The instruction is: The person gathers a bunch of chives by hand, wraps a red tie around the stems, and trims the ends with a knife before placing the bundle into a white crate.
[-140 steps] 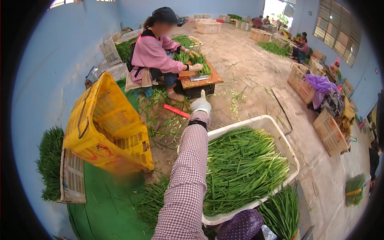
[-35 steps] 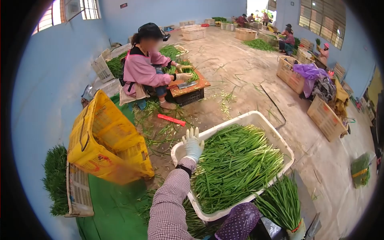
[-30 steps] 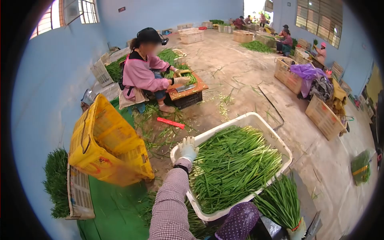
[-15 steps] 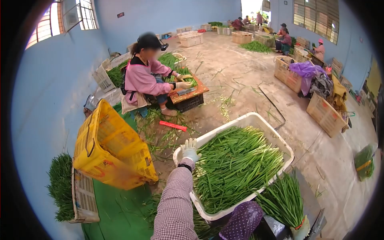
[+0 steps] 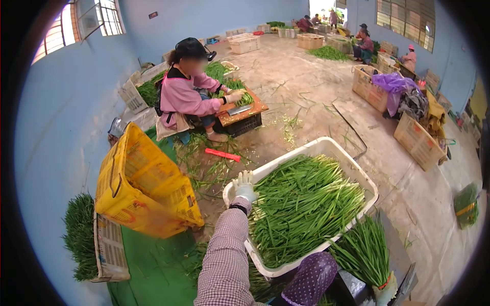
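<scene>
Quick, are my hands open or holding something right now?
Left hand: gloved, open, at the white tub's rim.
Right hand: can't tell.

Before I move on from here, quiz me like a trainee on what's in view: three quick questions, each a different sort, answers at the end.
1. Multiple choice: what lies on the orange board by the seated co-worker?
a) a purple bag
b) a knife
c) a pair of scissors
2. True or false: the red stick lies on the floor, outside the white tub.
3. Fill in the blank: the gloved left hand is at the tub's ____, beside the greens piled inside.

Key: 1 b; 2 true; 3 rim.
</scene>
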`<state>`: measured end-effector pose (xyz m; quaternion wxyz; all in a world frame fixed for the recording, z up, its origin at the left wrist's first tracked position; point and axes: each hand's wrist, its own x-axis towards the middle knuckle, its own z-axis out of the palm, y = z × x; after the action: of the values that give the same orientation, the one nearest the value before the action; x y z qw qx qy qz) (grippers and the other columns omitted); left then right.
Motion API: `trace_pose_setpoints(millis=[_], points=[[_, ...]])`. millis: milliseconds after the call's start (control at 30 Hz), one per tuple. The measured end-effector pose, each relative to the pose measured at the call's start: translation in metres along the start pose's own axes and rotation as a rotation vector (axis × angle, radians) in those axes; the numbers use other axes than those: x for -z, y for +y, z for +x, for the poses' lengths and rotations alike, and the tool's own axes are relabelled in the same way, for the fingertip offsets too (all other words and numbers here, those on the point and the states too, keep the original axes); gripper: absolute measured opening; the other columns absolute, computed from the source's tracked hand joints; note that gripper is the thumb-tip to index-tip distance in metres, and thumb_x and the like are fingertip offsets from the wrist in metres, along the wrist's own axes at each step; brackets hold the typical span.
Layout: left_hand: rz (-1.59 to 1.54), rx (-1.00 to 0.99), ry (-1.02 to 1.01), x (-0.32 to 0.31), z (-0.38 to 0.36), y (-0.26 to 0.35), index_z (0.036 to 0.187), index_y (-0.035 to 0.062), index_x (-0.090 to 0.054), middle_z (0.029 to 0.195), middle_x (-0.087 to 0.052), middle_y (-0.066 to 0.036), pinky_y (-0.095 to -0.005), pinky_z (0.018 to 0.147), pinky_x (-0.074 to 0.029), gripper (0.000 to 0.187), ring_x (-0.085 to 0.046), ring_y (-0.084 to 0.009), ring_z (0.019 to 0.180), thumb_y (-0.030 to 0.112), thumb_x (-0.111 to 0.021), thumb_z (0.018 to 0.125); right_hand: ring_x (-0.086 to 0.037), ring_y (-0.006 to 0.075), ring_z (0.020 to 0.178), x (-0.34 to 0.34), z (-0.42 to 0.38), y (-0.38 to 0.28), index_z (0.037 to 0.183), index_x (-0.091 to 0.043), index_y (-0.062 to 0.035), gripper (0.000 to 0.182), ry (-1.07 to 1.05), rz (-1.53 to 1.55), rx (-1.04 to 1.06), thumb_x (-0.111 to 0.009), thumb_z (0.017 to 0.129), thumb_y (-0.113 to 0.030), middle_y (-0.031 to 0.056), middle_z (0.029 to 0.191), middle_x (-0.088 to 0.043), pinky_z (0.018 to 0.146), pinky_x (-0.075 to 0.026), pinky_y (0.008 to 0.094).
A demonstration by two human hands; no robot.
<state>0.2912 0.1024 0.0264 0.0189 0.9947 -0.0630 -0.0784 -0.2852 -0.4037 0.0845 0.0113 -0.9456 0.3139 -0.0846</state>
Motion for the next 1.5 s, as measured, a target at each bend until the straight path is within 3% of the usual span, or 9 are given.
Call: trace_pose_setpoints(millis=[267,333,667,1233,1500], points=[[0.016,0.002,0.002,-0.007,0.002,-0.003,0.168,0.0123,-0.005,0.173,-0.011,-0.017,-0.0596,0.127,-0.012,0.121,-0.009,-0.0372,0.16,0.048,-0.081,0.08,-0.059,0.0376,0.127,0.0,-0.001,0.0,0.153,-0.049,-0.011,0.104,-0.029,-0.017,0.005,-0.096,0.062,-0.033,0.0201,0.137,-0.063,0.108,-0.047,0.0479],[0.048,0.014,0.024,-0.013,0.006,-0.004,0.168,0.0142,-0.006,0.173,-0.012,-0.014,-0.0645,0.125,-0.012,0.123,-0.01,-0.0341,0.16,0.053,-0.081,0.078,-0.06,0.0369,0.128,0.001,0.0,-0.002,0.153,-0.049,-0.0112,0.103,-0.031,-0.009,0.008,-0.095,0.063,-0.034,0.0192,0.137,-0.064,0.108,-0.047,0.0476],[0.026,0.006,0.017,-0.011,0.003,-0.004,0.167,0.0127,-0.004,0.173,-0.011,-0.017,-0.0606,0.126,-0.011,0.123,-0.008,-0.0381,0.16,0.05,-0.081,0.079,-0.06,0.0364,0.128,-0.006,-0.001,0.0,0.152,-0.05,-0.0108,0.1,-0.04,-0.007,0.003,-0.093,0.066,-0.039,0.019,0.137,-0.064,0.108,-0.048,0.0479],[0.047,0.002,0.04,-0.02,0.006,-0.005,0.168,0.014,-0.004,0.173,-0.01,-0.014,-0.0641,0.125,-0.009,0.124,-0.008,-0.0351,0.16,0.053,-0.081,0.078,-0.057,0.0391,0.13,0.009,-0.016,-0.014,0.152,-0.048,-0.0073,0.102,-0.087,0.033,-0.055,-0.095,0.064,-0.027,0.022,0.139,-0.062,0.111,-0.044,0.0482],[0.066,0.011,0.035,-0.015,0.003,-0.004,0.168,0.0135,-0.005,0.173,-0.011,-0.013,-0.0641,0.125,-0.01,0.124,-0.008,-0.0347,0.16,0.053,-0.081,0.078,-0.057,0.041,0.129,0.0,-0.026,-0.007,0.152,-0.048,-0.0079,0.099,-0.1,0.062,-0.061,-0.094,0.067,-0.029,0.0224,0.138,-0.062,0.11,-0.045,0.049]])
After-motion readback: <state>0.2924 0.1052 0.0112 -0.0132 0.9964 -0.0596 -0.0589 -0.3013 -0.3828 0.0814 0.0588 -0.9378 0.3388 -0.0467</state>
